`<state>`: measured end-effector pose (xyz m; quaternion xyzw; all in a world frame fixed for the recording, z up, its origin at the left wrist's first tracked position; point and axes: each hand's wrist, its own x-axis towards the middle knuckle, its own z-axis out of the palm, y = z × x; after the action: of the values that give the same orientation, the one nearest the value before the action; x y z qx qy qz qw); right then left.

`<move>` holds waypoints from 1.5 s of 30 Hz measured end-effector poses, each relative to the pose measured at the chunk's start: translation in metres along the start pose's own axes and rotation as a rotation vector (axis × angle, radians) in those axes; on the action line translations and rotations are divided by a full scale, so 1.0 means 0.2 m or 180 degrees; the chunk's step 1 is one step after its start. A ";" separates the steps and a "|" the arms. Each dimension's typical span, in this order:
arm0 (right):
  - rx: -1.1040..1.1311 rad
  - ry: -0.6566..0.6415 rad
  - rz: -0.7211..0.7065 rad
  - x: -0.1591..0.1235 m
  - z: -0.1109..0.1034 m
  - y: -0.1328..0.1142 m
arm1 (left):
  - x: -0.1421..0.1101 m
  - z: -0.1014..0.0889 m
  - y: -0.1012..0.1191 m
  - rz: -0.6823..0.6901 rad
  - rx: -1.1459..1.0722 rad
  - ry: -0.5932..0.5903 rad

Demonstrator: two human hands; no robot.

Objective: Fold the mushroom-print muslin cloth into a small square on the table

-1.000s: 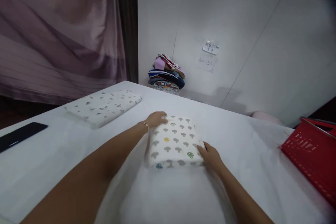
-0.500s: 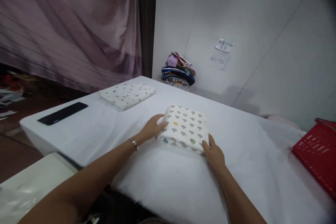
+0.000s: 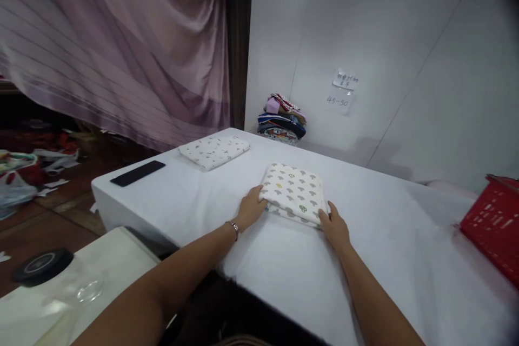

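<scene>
A folded white cloth [image 3: 291, 189] printed with grey mushrooms, plus a yellow one and a green one, lies on the white-covered table [image 3: 377, 227] in front of me. My left hand [image 3: 251, 208] grips its near left corner, with the fingertips partly hidden at the cloth's edge. At the near right corner, my right hand [image 3: 335, 225] holds the edge with thumb and fingers. Further back to the left lies a second folded white cloth [image 3: 214, 151] with a small scattered print, apart from both hands.
A black flat object [image 3: 138, 173] rests near the table's left edge. A pile of folded fabrics [image 3: 283, 119] stands by the wall. On the right is a red basket [image 3: 492, 221]. A pale surface [image 3: 109, 275] with a dark round object [image 3: 44, 266] sits at lower left.
The view has turned somewhat left, showing more floor. My left hand has shifted from the mushroom cloth's left side down to its near left corner; my right hand stays at the right corner.
</scene>
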<state>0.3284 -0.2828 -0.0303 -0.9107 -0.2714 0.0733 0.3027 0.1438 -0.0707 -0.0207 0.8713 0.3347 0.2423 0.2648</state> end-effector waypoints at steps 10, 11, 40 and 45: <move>-0.0222 -0.0044 -0.0177 -0.04 0.01 -0.05 | 0.04 -0.10 -0.04 -0.0021 0.1068 -0.0183; -0.0223 -0.0047 -0.0191 -0.04 0.01 -0.06 | 0.04 -0.10 -0.04 -0.0083 0.1057 -0.0179; -0.0062 0.0545 -0.0254 0.14 -0.07 -0.17 | 0.11 0.06 0.00 0.1706 0.1014 -0.0213; -0.0509 0.0447 -0.0166 0.19 -0.04 -0.20 | 0.11 0.05 0.01 0.1660 0.1028 -0.0220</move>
<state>0.3448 -0.2399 0.0013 -0.9275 -0.2781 -0.0204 0.2492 0.1653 -0.0590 -0.0224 0.9663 0.1248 0.2159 0.0631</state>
